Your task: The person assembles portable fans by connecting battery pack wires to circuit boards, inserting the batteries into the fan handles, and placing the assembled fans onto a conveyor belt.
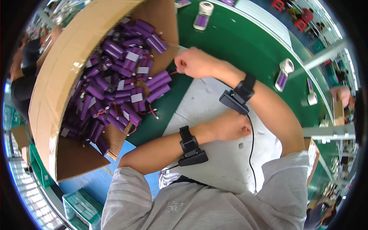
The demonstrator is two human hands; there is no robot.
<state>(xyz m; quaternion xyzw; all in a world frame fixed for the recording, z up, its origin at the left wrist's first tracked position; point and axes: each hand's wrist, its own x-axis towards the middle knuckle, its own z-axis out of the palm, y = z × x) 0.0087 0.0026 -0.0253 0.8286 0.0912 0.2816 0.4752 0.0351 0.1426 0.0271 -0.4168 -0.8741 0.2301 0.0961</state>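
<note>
My right hand [195, 63] is closed beside the open edge of a large cardboard box [46, 103]. A thin red wire runs from its fingers to a purple battery pack [158, 80] at the box's opening. The box is tipped toward me and holds a heap of purple battery packs [115, 84], many with white labels and short red leads. Over the worn grey board [207, 99] in front of me, my left hand [233, 125] is curled closed. Its fingers face away from view, so anything inside them is hidden. Both wrists carry black strapped devices.
A green work surface [245, 42] curves behind the board. White devices with purple battery packs [203, 15] [283, 74] lie on it, with a smaller one [311, 94] farther right. Green crates [82, 207] stand at lower left. Another person [23, 88] is at far left.
</note>
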